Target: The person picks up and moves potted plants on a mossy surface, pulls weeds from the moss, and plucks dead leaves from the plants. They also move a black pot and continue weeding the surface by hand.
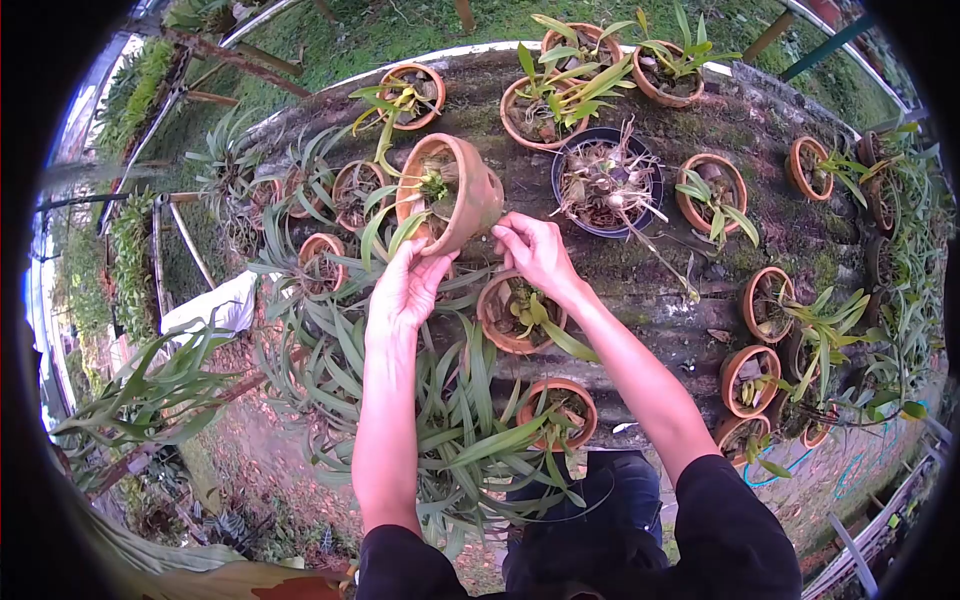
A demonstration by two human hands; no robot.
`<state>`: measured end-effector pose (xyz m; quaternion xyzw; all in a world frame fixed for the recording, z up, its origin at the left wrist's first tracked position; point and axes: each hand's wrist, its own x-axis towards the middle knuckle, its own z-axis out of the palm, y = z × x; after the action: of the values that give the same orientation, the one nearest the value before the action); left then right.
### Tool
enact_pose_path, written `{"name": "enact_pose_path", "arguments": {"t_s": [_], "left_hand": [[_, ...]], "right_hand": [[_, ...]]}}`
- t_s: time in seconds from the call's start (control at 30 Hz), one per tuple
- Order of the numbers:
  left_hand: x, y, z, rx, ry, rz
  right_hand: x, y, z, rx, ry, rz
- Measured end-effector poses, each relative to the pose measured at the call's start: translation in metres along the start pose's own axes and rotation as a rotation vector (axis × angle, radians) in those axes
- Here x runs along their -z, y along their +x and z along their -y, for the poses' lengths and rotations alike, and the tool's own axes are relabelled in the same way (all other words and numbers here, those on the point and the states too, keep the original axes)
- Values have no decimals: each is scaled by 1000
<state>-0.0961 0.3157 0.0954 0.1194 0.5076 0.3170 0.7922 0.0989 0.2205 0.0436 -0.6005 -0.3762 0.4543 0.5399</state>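
The person held a clay pot (pixel 472 195) up in both hands, above the near middle of the long mossy table (pixel 650 290). It was a plain round pot of orange-brown fired clay, wide at the mouth and narrower at the base, with pale chalky patches on its side. It was tipped well over, so the mouth faced left and toward the person. A small green plant (pixel 435 186) sat deep inside it among dark, rough potting stuff, and a few narrow leaves spilled over the lower lip.

The left hand (pixel 405 290) came up from below, its fingers at the lower edge of the rim and among those leaves, its grip closed on the pot there. The right hand (pixel 535 252) was at the base end, its fingers bent in a narrow grip pressed to the bottom edge of the pot.

Just beneath the hands stood another clay pot with a leafy plant (pixel 515 315), and nearer the person a second one (pixel 558 410), both half buried in long strap leaves (pixel 450 420). Beyond the right hand sat a black pot (pixel 606 180) full of pale, dry roots. More clay pots with green plants stood along the table on both sides.
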Motion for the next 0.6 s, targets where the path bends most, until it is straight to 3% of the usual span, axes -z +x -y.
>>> {"name": "enact_pose_path", "arguments": {"t_s": [0.07, 0.17, 0.2, 0.43, 0.47, 0.5, 0.57, 0.6], "left_hand": [[2, -4, 1, -13, -6, -11], [7, -5, 3, -36, -24, -27], [8, -4, 4, -44, -34, -30], [7, 3, -7, -61, -57, -62], [6, 6, -9, -68, -46, -56], [6, 9, -12, -76, -35, -53], [6, 20, -18, -99, -6, -36], [4, 28, -21, -114, 11, -43]], "right_hand": [[5, -4, 7, 49, -38, 55], [5, -19, 26, 380, -136, 154], [11, -27, 37, 344, -175, 237], [99, -147, 56, -66, -395, -70], [117, -172, 59, -135, -555, -136], [138, -195, 68, -286, -788, -38], [174, -261, 53, -677, -1055, 394], [180, -274, 52, -710, -1049, 464]]}}
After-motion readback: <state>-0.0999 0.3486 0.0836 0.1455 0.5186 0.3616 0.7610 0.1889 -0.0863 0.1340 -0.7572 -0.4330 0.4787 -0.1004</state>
